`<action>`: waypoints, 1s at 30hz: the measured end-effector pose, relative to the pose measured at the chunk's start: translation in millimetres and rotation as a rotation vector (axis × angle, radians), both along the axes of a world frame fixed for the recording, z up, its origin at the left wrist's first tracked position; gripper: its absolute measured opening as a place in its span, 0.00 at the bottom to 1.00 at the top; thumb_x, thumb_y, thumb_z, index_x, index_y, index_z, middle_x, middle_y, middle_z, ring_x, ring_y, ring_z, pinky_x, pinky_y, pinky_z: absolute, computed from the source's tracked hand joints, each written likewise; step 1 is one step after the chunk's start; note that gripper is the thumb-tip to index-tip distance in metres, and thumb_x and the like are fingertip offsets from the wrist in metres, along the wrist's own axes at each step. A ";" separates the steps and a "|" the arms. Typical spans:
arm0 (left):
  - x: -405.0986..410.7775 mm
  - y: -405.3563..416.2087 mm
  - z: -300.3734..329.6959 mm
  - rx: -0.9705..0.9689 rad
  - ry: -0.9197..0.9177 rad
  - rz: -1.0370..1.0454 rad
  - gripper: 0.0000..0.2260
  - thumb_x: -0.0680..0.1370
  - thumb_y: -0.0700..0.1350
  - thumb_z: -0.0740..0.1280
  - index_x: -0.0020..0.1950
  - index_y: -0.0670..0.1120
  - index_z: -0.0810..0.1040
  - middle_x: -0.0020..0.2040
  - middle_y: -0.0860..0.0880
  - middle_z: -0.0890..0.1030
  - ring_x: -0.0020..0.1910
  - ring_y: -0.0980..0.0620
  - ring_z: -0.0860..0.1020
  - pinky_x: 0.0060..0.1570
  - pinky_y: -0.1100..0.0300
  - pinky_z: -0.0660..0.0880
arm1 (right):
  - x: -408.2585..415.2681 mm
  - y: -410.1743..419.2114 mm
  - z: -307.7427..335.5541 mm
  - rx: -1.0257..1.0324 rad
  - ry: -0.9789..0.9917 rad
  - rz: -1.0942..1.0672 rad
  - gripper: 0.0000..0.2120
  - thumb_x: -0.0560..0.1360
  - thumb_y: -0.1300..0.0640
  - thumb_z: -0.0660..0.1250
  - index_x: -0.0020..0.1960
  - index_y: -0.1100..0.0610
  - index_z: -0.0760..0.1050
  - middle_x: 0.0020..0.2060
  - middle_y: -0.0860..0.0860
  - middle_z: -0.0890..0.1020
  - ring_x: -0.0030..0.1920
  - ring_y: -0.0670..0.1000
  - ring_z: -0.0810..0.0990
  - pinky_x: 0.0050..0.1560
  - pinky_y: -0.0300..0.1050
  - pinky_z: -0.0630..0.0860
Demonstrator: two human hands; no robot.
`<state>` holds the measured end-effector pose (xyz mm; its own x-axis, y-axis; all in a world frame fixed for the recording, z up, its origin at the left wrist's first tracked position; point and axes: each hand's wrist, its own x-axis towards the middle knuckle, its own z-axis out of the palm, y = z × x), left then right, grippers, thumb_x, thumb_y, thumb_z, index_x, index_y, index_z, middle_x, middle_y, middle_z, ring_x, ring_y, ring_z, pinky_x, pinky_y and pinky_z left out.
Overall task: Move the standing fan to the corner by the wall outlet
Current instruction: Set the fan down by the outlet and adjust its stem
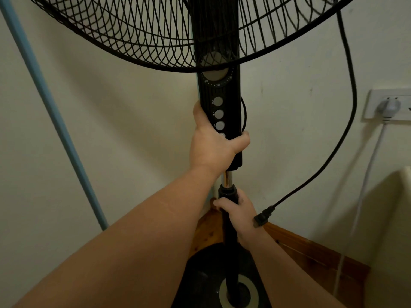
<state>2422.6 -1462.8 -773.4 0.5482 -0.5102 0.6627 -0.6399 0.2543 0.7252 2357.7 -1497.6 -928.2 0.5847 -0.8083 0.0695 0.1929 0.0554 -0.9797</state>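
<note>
The black standing fan (219, 92) stands upright right in front of me, in the room's corner. Its wire cage fills the top of the view and its round base (206, 276) shows at the bottom. My left hand (213, 143) grips the control column just below the grey speed buttons. Lower down, my right hand (239, 215) grips the black pole under the chrome section. The fan's black cord hangs in a loop on the right, and its plug (262, 217) dangles loose beside my right wrist. A white wall outlet (389, 104) sits on the right wall.
A white plug with a white cable (369, 165) occupies the outlet and runs down the wall. A light blue pole (51, 110) leans against the left wall. A wooden skirting board (311, 247) lines the right wall. A pale object's edge (398, 218) juts in at right.
</note>
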 end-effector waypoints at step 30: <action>2.1 -0.7 -35.7 0.010 -0.002 -0.013 0.44 0.65 0.51 0.78 0.73 0.57 0.56 0.56 0.59 0.78 0.53 0.59 0.80 0.50 0.58 0.82 | 1.2 -5.3 -2.8 0.027 0.010 0.034 0.08 0.69 0.61 0.71 0.47 0.54 0.77 0.40 0.57 0.79 0.45 0.58 0.78 0.46 0.54 0.73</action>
<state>2424.7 -1463.5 -809.1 0.5401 -0.5235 0.6590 -0.6384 0.2553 0.7261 2358.8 -1502.9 -931.0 0.6125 -0.7894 0.0416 0.1803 0.0882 -0.9796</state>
